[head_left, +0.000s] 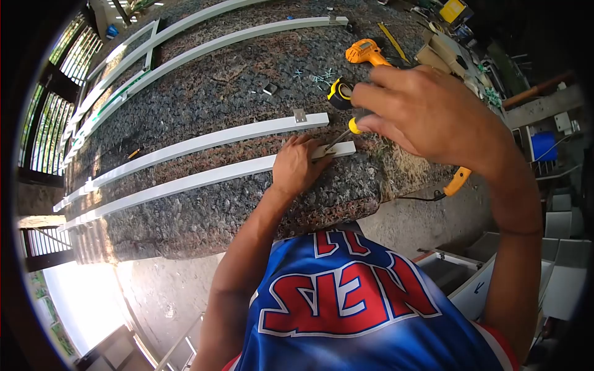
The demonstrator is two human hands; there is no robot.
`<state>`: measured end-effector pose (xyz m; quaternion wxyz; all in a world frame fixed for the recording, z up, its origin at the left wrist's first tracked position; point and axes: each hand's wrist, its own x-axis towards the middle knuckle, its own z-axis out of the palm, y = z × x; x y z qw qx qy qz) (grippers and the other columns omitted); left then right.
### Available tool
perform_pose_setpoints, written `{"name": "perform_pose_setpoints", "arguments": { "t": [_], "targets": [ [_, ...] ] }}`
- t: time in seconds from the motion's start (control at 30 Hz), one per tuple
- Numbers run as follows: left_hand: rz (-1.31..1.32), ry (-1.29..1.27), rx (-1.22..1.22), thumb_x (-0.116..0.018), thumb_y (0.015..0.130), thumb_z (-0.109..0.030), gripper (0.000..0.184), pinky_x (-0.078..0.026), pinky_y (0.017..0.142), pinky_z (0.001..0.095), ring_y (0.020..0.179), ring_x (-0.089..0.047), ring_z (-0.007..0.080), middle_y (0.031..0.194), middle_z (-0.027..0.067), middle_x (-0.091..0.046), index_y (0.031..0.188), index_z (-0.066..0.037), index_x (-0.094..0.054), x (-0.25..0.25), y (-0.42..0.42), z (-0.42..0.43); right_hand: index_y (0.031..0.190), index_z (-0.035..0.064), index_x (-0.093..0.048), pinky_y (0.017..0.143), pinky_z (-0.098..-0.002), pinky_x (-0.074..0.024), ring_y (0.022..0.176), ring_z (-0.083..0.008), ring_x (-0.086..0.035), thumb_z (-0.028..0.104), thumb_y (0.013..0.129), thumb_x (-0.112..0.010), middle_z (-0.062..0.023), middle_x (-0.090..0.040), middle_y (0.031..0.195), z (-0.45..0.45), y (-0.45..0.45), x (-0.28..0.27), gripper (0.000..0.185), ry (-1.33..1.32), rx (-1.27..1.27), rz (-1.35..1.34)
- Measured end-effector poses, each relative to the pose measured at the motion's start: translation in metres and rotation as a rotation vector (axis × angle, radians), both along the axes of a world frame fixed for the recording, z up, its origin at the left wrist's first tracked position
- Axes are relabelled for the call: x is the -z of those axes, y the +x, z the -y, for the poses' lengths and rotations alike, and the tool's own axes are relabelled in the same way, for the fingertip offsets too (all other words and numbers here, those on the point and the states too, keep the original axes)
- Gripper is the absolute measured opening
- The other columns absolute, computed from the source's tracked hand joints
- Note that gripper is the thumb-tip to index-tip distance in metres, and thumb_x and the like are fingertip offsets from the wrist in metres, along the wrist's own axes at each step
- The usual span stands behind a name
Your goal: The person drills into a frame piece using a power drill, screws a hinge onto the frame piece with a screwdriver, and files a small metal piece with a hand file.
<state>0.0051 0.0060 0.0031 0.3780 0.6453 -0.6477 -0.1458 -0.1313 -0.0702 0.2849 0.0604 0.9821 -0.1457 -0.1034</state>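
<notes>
My right hand (414, 111) is closed round the handle of a screwdriver with a yellow collar (354, 125). Its shaft slants down to the near end of a white metal bar (235, 170). My left hand (296, 166) lies on that bar beside the screwdriver tip, its fingers wrapped over the bar. Just behind, a second white bar (204, 144) carries a small metal hinge (300, 115) near its right end. A black and yellow tape measure (340, 94) sits beyond my right fingers. Whatever lies under the tip is too small to make out.
An orange drill (366, 52) and loose screws (322, 78) lie on the mottled work surface (204, 93). Further back are more white bars (235, 38), a yellow ruler (392, 40) and a cardboard box (435, 54). A pencil (134, 153) rests at the left.
</notes>
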Motion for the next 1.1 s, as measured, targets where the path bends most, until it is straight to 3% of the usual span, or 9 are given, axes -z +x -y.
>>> {"name": "perform_pose_setpoints", "arguments": {
  "t": [0.03,0.23,0.33,0.47,0.67,0.73,0.83,1.03,1.1],
  "targets": [
    [-0.005,0.009,-0.006,-0.077,0.084,-0.033,0.04,-0.049,0.098,0.0454,0.108,-0.064,0.0378,0.115,0.0173,-0.069,0.113,-0.006,-0.073,-0.001,0.0,-0.001,0.107,0.0017,-0.06,0.077,-0.0436,-0.0556,0.093,-0.0333,-0.069,0.035,0.097,-0.066,-0.018,-0.065,0.093,-0.004,0.004,-0.001,0.036,-0.04,0.126,-0.1],
    [-0.001,-0.026,0.0,-0.075,0.087,-0.036,0.04,-0.049,0.098,0.0453,0.108,-0.065,0.0373,0.114,0.0168,-0.07,0.112,-0.005,-0.073,0.004,0.0,-0.001,0.116,0.007,-0.061,0.082,-0.0443,-0.0516,0.101,-0.033,-0.066,0.035,0.095,-0.067,-0.0139,-0.065,0.109,-0.001,-0.007,-0.002,0.036,0.038,-0.155,0.033],
    [0.011,-0.019,0.002,-0.074,0.088,-0.035,0.039,-0.05,0.098,0.045,0.108,-0.065,0.0373,0.114,0.0165,-0.07,0.113,-0.005,-0.073,0.004,0.001,-0.001,0.105,0.0026,-0.062,0.077,-0.0453,-0.0551,0.092,-0.0328,-0.069,0.029,0.094,-0.07,-0.0159,-0.064,0.093,-0.004,0.013,0.0,0.03,-0.075,0.074,-0.121],
    [0.011,0.045,0.004,-0.077,0.084,-0.031,0.04,-0.049,0.101,0.0449,0.113,-0.063,0.0376,0.119,0.0162,-0.069,0.116,-0.007,-0.072,0.004,0.002,-0.003,0.102,0.003,-0.063,0.077,-0.0454,-0.0545,0.092,-0.0329,-0.069,0.026,0.092,-0.072,-0.0152,-0.063,0.093,0.004,-0.002,-0.002,0.027,0.018,-0.196,0.123],
    [0.041,0.034,0.012,-0.077,0.079,-0.025,0.043,-0.048,0.104,0.0423,0.114,-0.061,0.0347,0.116,0.014,-0.068,0.118,-0.008,-0.07,0.002,0.005,-0.005,0.102,0.0028,-0.063,0.078,-0.0454,-0.0537,0.093,-0.034,-0.068,0.032,0.093,-0.071,-0.0179,-0.066,0.095,-0.005,0.011,-0.01,0.031,-0.02,0.045,-0.074],
    [0.031,0.036,0.015,-0.077,0.08,-0.025,0.042,-0.048,0.104,0.042,0.115,-0.061,0.0345,0.117,0.014,-0.068,0.118,-0.009,-0.07,0.003,0.005,-0.005,0.102,0.0021,-0.063,0.079,-0.0453,-0.0534,0.096,-0.0341,-0.068,0.035,0.094,-0.069,-0.0193,-0.068,0.097,0.006,0.009,-0.009,0.034,0.112,-0.191,0.043],
    [0.011,0.079,0.013,-0.078,0.08,-0.027,0.043,-0.049,0.104,0.0451,0.116,-0.062,0.0383,0.121,0.0148,-0.068,0.118,-0.009,-0.071,0.002,0.005,-0.004,0.104,0.0013,-0.062,0.081,-0.0436,-0.0532,0.098,-0.0336,-0.068,0.037,0.095,-0.067,-0.0194,-0.07,0.098,-0.009,0.028,-0.017,0.037,-0.044,0.16,-0.261],
    [0.031,0.041,0.016,-0.076,0.081,-0.026,0.041,-0.048,0.103,0.0424,0.113,-0.061,0.035,0.117,0.0145,-0.066,0.117,-0.008,-0.07,0.004,0.005,-0.005,0.105,0.0016,-0.062,0.081,-0.0413,-0.0536,0.096,-0.0344,-0.068,0.037,0.095,-0.068,-0.016,-0.068,0.096,0.006,0.014,-0.003,0.037,-0.04,-0.389,0.08],
    [0.035,0.034,0.014,-0.076,0.08,-0.026,0.042,-0.048,0.103,0.0424,0.114,-0.061,0.0349,0.117,0.0145,-0.066,0.117,-0.008,-0.07,0.003,0.005,-0.006,0.102,0.0019,-0.061,0.078,-0.0419,-0.054,0.094,-0.0344,-0.068,0.037,0.094,-0.068,-0.0147,-0.066,0.099,-0.009,0.028,-0.007,0.036,-0.079,-0.011,-0.219]
  ]
}}
